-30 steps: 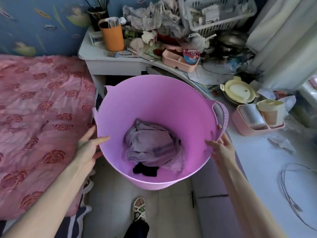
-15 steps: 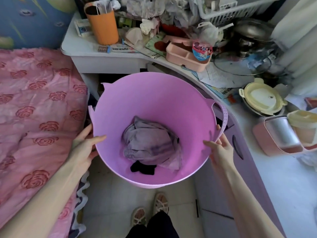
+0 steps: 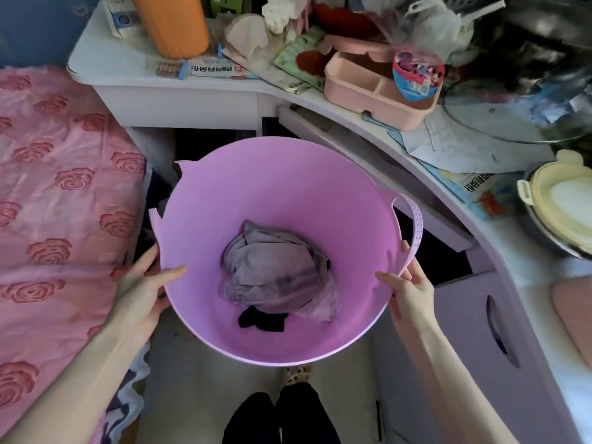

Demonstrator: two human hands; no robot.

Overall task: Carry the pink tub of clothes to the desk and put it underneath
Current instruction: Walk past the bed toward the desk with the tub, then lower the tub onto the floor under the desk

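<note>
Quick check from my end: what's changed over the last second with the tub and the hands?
The person has stepped closer to the desk, bringing the pink tub up to the dark opening under it; the desktop clutter now fills the top of the view. Unchanged: left hand and right hand keep the same rim grip, and the clothes lie in the bottom as before.

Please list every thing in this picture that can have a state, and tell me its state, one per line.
pink tub: held up at its rim, off the floor, not yet under the desk
clothes: crumpled in the tub's bottom
left hand: gripping the rim
right hand: gripping the rim beside the handle
desk: cluttered on top, dark space beneath
yellow lid: on its pot
</note>
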